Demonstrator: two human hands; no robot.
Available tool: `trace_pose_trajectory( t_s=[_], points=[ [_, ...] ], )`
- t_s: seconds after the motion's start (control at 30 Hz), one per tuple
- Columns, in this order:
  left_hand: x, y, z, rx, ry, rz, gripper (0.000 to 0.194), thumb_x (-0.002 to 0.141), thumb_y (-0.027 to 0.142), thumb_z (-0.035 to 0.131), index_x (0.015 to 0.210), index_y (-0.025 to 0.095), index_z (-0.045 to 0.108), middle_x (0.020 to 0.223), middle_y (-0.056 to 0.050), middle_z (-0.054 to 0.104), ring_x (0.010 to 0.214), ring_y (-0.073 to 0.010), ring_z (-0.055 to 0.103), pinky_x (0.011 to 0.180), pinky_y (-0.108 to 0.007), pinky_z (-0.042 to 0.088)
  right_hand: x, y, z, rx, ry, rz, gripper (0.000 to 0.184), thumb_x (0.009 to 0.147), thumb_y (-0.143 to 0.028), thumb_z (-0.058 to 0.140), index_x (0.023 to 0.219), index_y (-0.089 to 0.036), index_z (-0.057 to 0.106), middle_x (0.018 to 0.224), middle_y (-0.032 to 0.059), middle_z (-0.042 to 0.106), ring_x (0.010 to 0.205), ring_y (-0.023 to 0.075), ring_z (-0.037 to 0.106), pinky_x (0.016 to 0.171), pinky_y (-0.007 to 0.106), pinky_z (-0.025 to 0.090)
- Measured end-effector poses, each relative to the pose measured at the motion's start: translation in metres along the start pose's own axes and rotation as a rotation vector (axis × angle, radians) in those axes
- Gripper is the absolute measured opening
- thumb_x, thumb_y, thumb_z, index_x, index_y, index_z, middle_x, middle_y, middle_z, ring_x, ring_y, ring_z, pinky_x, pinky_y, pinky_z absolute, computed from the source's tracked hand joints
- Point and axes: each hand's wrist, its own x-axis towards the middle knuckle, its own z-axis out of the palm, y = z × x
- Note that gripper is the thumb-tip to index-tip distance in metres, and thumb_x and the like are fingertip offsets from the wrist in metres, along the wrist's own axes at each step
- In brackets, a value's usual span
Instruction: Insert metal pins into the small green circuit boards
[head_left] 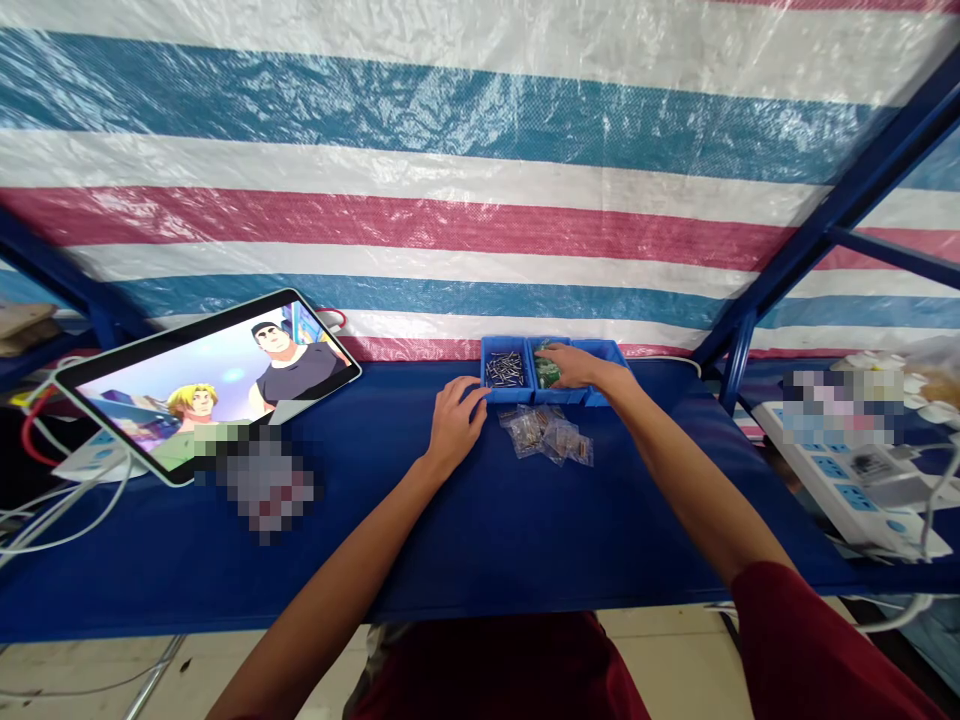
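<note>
My left hand point(456, 420) rests on the blue table with fingers apart and lightly bent. Its fingertips are at the near left corner of a blue bin point(486, 393) that holds many small dark screws or pins point(506, 370). My right hand point(571, 366) reaches into the middle blue bin point(536, 397), its fingers bent down among green pieces point(548, 374). What lies between those fingers is hidden. Under my right wrist is a third blue bin point(611, 352), its inside mostly covered. Several small clear bags point(544, 435) with small metal parts lie in a pile before the bins.
At the left, a tablet point(217, 385) leans at an angle, with white cables point(112, 510) beside it. A white power strip point(840, 475) lies at the right. Blue frame posts point(817, 230) and a striped plastic sheet point(450, 220) bound the table point(525, 540) behind.
</note>
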Motion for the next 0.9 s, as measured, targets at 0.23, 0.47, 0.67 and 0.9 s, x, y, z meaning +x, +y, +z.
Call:
trace_pose_trajectory(
  t_s=[0.23, 0.47, 0.67, 0.9],
  points=[
    [-0.001, -0.005, 0.006, -0.015, -0.061, -0.091, 0.025, 0.092, 0.021, 0.047, 0.112, 0.022, 0.061, 0.120, -0.008, 0.059, 0.118, -0.0243, 0.052, 0.098, -0.039, 0.043, -0.006, -0.012, -0.005, -0.032, 0.041, 0.005, 0.065, 0.071, -0.021, 0.072, 0.133, -0.018, 0.052, 0.132, 0.0153, 0.056, 0.119, 0.0308, 0.056, 0.097, 0.038, 0.046],
    [0.000, -0.007, 0.008, -0.010, -0.138, -0.141, 0.032, 0.090, 0.018, 0.049, 0.120, 0.021, 0.058, 0.120, -0.010, 0.060, 0.118, -0.0262, 0.052, 0.097, -0.039, 0.043, -0.013, -0.013, -0.007, 0.020, 0.169, -0.019, 0.043, 0.074, -0.019, 0.068, 0.117, -0.017, 0.064, 0.115, 0.0098, 0.069, 0.107, 0.0282, 0.063, 0.092, 0.034, 0.046],
    [-0.001, -0.008, 0.009, -0.027, -0.154, -0.141, 0.034, 0.090, 0.018, 0.048, 0.122, 0.021, 0.056, 0.119, -0.010, 0.060, 0.118, -0.0261, 0.052, 0.098, -0.040, 0.043, -0.031, -0.006, -0.020, 0.174, 0.433, 0.003, 0.036, 0.074, -0.020, 0.068, 0.109, -0.014, 0.067, 0.111, 0.0097, 0.070, 0.101, 0.0259, 0.063, 0.091, 0.034, 0.045],
    [-0.001, -0.006, 0.007, -0.039, -0.158, -0.138, 0.033, 0.091, 0.019, 0.048, 0.122, 0.022, 0.056, 0.120, -0.009, 0.060, 0.117, -0.0257, 0.052, 0.097, -0.040, 0.043, -0.081, -0.043, -0.018, 0.486, 0.717, -0.058, 0.026, 0.074, -0.027, 0.067, 0.099, -0.017, 0.068, 0.099, 0.0069, 0.071, 0.091, 0.0233, 0.064, 0.083, 0.034, 0.048]
  ],
)
